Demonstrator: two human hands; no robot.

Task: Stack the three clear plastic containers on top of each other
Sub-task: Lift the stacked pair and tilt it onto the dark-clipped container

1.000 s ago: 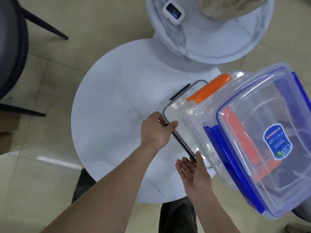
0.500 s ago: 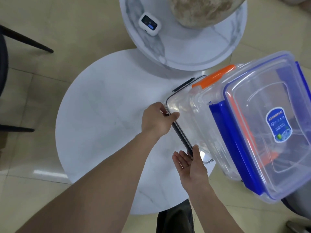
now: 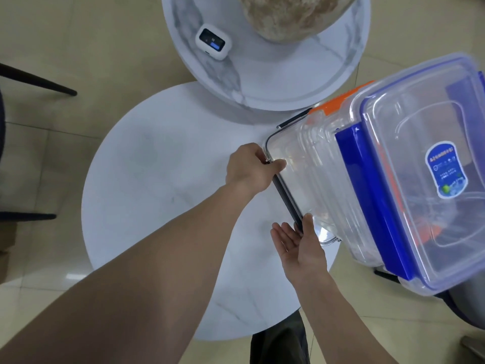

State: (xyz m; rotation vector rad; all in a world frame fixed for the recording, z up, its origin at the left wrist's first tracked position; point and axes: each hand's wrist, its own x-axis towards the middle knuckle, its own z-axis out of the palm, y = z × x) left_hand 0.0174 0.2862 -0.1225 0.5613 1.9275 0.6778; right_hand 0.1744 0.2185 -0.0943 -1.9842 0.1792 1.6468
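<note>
Gripping clear, rounded-rectangular plastic stack point(image 3: 341, 185)

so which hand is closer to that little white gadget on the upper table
Left. The left hand grips the far corner of the bottom container, nearer the white gadget. The right hand sits at the near corner, farther from it.
</note>
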